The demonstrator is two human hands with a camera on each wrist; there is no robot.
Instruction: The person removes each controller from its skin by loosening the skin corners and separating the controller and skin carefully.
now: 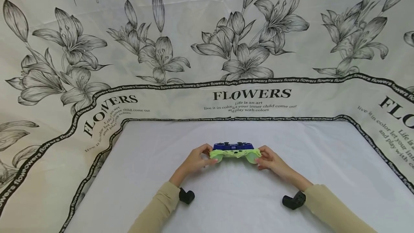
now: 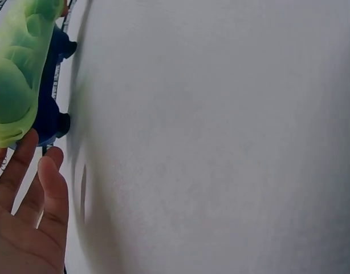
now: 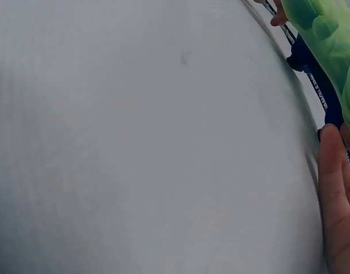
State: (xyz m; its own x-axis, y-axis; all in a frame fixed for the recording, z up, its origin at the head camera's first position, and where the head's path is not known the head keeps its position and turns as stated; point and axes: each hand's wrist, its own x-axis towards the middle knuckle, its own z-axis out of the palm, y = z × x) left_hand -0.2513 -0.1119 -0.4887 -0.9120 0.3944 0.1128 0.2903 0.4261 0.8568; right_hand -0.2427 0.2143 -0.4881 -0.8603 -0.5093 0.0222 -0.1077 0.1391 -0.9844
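A dark blue game controller (image 1: 233, 146) is in the middle of the head view, its two thumbsticks at the top. A translucent green controller cover (image 1: 237, 152) lies over its near side and both grips. The left hand (image 1: 196, 159) pinches the cover's left end. At the right end, the right hand (image 1: 271, 161) holds it the same way. In the left wrist view the cover (image 2: 18, 63) and blue body (image 2: 47, 117) show at the upper left, above spread fingers. From the right wrist, the cover (image 3: 329, 34) shows at the upper right, with fingertips against its end.
The controller is over a table with a white cloth (image 1: 233, 197). Behind and at both sides hangs a flower-printed curtain (image 1: 181, 100) with black lettered borders. Black devices are at the left wrist (image 1: 187, 196) and the right wrist (image 1: 293, 200).
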